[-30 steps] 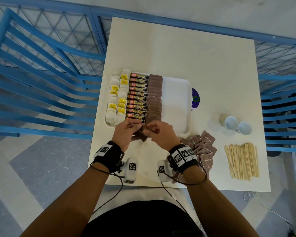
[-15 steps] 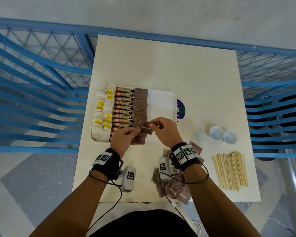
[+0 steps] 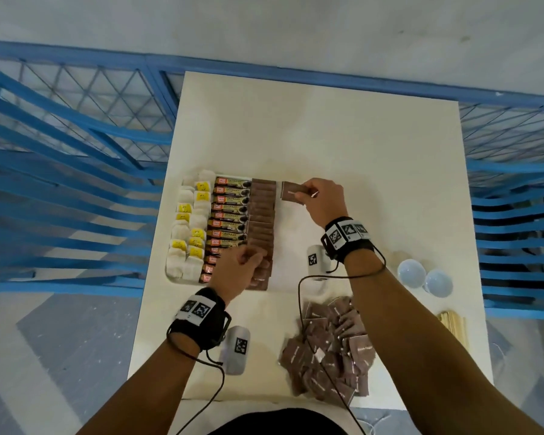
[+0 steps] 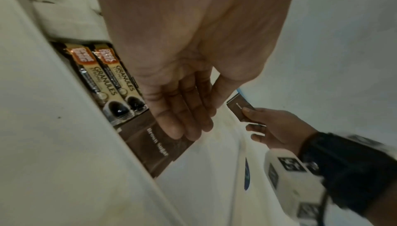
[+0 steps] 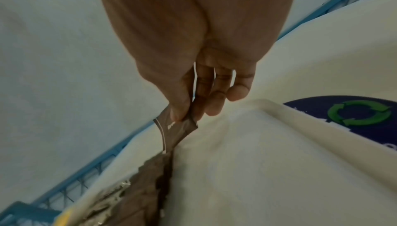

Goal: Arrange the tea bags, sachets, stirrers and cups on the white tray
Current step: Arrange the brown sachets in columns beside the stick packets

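Tea bags (image 3: 187, 237), coffee sticks (image 3: 230, 221) and one brown column sat on the tray (image 3: 296, 233). Our right hand (image 3: 322, 200) pinched a sachet (image 3: 292, 192) at its far edge; left hand (image 3: 237, 271) lay relaxed, holding nothing. We judged the pile (image 3: 328, 350), stirrers (image 3: 453, 324) and cups (image 3: 424, 277) remained.

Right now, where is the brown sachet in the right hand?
In the head view the right hand pinches the brown sachet over the far end of the white tray, just right of the brown sachet row.
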